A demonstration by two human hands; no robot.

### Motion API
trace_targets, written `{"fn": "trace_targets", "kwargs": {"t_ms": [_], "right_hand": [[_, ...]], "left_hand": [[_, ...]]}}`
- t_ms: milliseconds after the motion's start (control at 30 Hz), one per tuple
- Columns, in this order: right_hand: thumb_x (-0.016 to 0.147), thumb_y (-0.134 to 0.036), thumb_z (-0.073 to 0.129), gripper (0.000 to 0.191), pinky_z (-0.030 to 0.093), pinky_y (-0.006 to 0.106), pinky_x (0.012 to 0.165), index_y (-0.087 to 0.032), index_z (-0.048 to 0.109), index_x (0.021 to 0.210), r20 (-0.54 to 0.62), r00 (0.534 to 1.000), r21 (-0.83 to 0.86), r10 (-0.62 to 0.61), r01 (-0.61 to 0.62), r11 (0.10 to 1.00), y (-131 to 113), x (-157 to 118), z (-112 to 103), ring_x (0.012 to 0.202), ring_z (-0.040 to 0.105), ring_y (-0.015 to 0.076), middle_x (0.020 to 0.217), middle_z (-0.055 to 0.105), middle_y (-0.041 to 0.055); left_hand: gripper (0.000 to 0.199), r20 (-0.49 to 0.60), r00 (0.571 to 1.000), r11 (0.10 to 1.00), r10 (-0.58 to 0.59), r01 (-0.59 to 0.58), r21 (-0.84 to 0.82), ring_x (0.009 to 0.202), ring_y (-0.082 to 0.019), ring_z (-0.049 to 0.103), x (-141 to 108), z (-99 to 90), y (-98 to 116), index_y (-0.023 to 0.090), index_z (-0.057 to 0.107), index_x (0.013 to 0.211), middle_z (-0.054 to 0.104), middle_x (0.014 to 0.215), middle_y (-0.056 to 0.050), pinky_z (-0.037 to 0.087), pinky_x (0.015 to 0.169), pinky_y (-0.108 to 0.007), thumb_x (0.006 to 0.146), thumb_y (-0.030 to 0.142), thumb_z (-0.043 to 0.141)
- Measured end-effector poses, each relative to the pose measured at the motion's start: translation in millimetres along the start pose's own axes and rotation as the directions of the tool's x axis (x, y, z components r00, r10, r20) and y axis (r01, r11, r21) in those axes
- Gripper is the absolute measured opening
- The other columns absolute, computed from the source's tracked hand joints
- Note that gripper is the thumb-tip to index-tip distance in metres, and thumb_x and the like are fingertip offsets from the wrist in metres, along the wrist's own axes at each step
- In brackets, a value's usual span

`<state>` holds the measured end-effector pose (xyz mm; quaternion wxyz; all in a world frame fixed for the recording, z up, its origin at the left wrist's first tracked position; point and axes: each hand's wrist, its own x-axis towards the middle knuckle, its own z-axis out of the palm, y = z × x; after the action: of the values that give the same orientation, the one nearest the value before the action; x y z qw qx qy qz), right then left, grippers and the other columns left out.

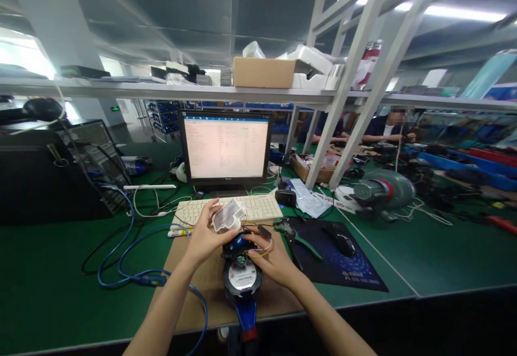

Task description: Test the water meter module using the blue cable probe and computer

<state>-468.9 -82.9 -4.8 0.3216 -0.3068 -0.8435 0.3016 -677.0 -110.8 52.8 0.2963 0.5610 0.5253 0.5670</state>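
My left hand grips a whitish, see-through plastic cover by its edges, fingers and thumb closed on it. Below the cover is a blue and black device with a round labelled disc on its body and a blue strap-like end toward me. Against the device's upper right side, my right hand has its fingers curled. Thin white and yellow wires run over these fingers, beside a small dark block. Part of the device's top is hidden by both hands.
Behind my hands stand a cream keyboard and a lit monitor. Green-handled pliers and a mouse lie on the dark mat. Blue cable loops at left. Brown cardboard lies underneath. Co-workers sit far right.
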Motion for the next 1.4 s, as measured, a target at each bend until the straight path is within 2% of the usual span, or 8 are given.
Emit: {"fn": "trace_targets", "kwargs": {"t_ms": [433,600,700,833,900,1067,1233,1400], "right_hand": [[0.079,-0.024,0.054,0.015,0.043,0.035,0.097,-0.017,0.067,0.083,-0.151,0.987,-0.084,-0.059,0.046,0.995,-20,19,8,0.110,0.055,0.0207,0.115,0.061,0.0099],[0.084,-0.035,0.053,0.032,0.031,0.042,0.108,-0.022,0.063,0.111,-0.046,0.997,0.194,0.059,-0.049,0.980,-4,1,8,0.125,0.044,0.0215,0.131,0.051,0.0088],[0.079,-0.041,0.059,0.038,0.033,0.046,0.106,-0.021,0.064,0.109,-0.118,0.963,0.474,0.242,-0.160,0.866,9,-18,14,0.121,0.048,0.0247,0.130,0.052,0.0113],[0.070,-0.047,0.063,0.050,0.040,0.046,0.098,-0.019,0.059,0.112,-0.073,0.786,0.903,0.614,-0.209,0.375,5,-41,28,0.113,0.055,0.0262,0.123,0.058,0.0125],[0.070,-0.049,0.062,0.054,0.043,0.042,0.095,-0.022,0.056,0.116,0.029,0.767,0.955,0.642,-0.211,0.210,-9,-48,34,0.118,0.051,0.0251,0.127,0.055,0.0100],[0.065,-0.048,0.069,0.069,0.035,0.039,0.103,-0.016,0.051,0.123,0.100,0.774,0.945,0.626,-0.271,0.183,-37,-45,52,0.114,0.054,0.0242,0.121,0.060,0.0105],[0.056,-0.030,0.069,0.054,0.041,0.041,0.093,-0.012,0.060,0.106,0.112,0.798,0.931,0.592,-0.292,0.218,-19,-33,76,0.096,0.062,0.0274,0.096,0.069,0.0081],[0.054,-0.022,0.055,0.058,0.044,0.036,0.086,-0.012,0.057,0.111,0.056,0.664,0.951,0.746,-0.262,0.162,-14,-28,87,0.088,0.063,0.0230,0.093,0.070,0.0050]], "left_hand": [[0.082,0.028,0.999,0.995,-0.018,0.021,-0.096,0.108,-0.027,0.052,0,2.7,1,0.016,0.033,0.121,0.051,0.113,-0.013,0.038,0.097,-0.044,0.056,0.038,0.078],[0.082,0.095,0.995,0.999,-0.028,0.030,-0.028,0.116,-0.026,0.047,-9,1.1,0,0.016,0.031,0.126,0.049,0.120,-0.014,0.035,0.101,-0.043,0.059,0.035,0.075],[0.082,0.177,0.984,0.997,0.004,-0.017,0.072,0.119,-0.026,0.045,-16,3.1,-3,0.015,0.033,0.127,0.047,0.125,-0.015,0.031,0.105,-0.044,0.059,0.032,0.075],[0.081,0.287,0.957,0.960,0.042,-0.119,0.255,0.122,-0.029,0.042,-21,8.5,-12,0.014,0.034,0.130,0.044,0.131,-0.016,0.030,0.106,-0.046,0.059,0.026,0.072],[0.079,0.333,0.942,0.936,0.047,-0.158,0.314,0.121,-0.030,0.043,-21,9.9,-13,0.014,0.036,0.130,0.045,0.131,-0.016,0.032,0.105,-0.046,0.059,0.025,0.070],[0.070,0.377,0.923,0.905,0.072,-0.220,0.365,0.115,-0.030,0.049,-15,3.5,-8,0.012,0.041,0.125,0.051,0.125,-0.016,0.038,0.101,-0.046,0.059,0.024,0.064],[0.068,0.292,0.956,0.932,0.024,-0.127,0.339,0.111,-0.029,0.054,-5,-6.9,-13,0.011,0.040,0.125,0.056,0.121,-0.017,0.041,0.099,-0.047,0.064,0.034,0.060],[0.054,0.380,0.921,0.884,0.082,-0.244,0.400,0.107,-0.029,0.057,-5,-7.2,-20,0.014,0.051,0.115,0.061,0.115,-0.013,0.044,0.097,-0.047,0.063,0.030,0.056]]}}
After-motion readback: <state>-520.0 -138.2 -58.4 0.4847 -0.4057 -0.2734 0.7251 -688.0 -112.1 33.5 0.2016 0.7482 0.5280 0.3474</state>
